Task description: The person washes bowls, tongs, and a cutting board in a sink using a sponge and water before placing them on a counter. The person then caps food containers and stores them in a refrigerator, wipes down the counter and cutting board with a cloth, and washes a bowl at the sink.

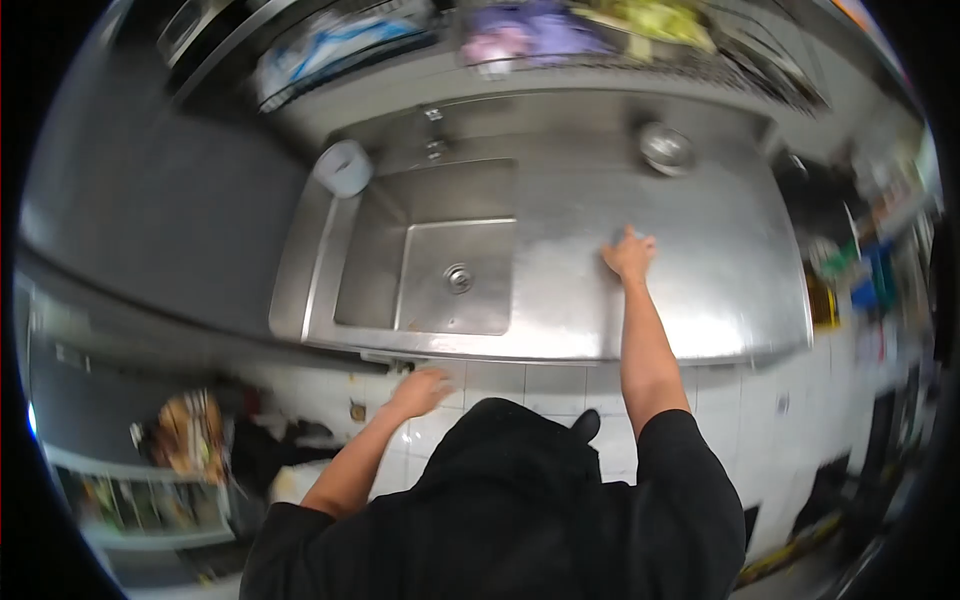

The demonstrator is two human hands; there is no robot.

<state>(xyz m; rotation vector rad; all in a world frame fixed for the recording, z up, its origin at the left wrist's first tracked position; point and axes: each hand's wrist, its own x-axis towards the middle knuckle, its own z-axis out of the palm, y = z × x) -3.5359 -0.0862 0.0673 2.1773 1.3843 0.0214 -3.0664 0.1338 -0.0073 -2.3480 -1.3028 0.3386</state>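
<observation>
A steel counter (570,260) with a built-in sink (430,270) lies in front of me. My right hand (630,255) is over the counter's right part, fingers apart, with no object visible in it; whether it touches the steel I cannot tell. In front of the counter's near edge, below the sink, hangs my left hand (424,390), slightly blurred, its fingers extended and holding nothing. Beyond my right hand, near the back edge, sits a round metal bowl (667,148). A white container (343,168) stands at the sink's back left corner.
A faucet (434,135) rises behind the sink. Above the counter's back, a rack (640,60) holds purple, pink and yellow items. Blurred goods stand at the right, near a yellow object (823,303). A brown bag-like item (190,432) and dark cloth lie at the lower left.
</observation>
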